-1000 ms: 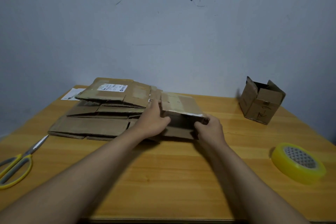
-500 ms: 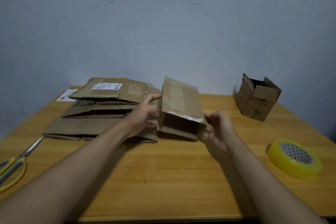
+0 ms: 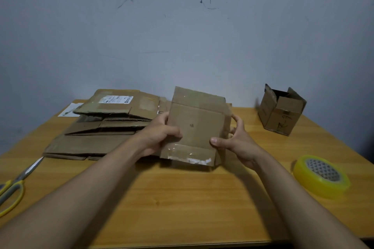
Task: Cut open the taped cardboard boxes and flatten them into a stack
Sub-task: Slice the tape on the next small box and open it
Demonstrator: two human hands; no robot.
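Observation:
A small brown cardboard box (image 3: 197, 125) with clear tape along its lower flap is held upright above the table's middle, its broad face toward me. My left hand (image 3: 159, 135) grips its left side, thumb on the front. My right hand (image 3: 234, 141) grips its right side, thumb on the front face and fingers curled behind. To the left lies a stack of flattened boxes (image 3: 105, 125), the top one bearing a white label. An open small box (image 3: 281, 112) stands at the back right.
Yellow-handled scissors (image 3: 14, 186) lie at the table's left edge. A yellow tape roll (image 3: 321, 176) lies on the right. A white paper slip (image 3: 69, 109) sits at the back left corner. The wooden table (image 3: 182, 198) meets a grey wall behind.
The box has been lifted off the table and tipped upright, so its broad face now points at me. Both hands have shifted to hold its sides.

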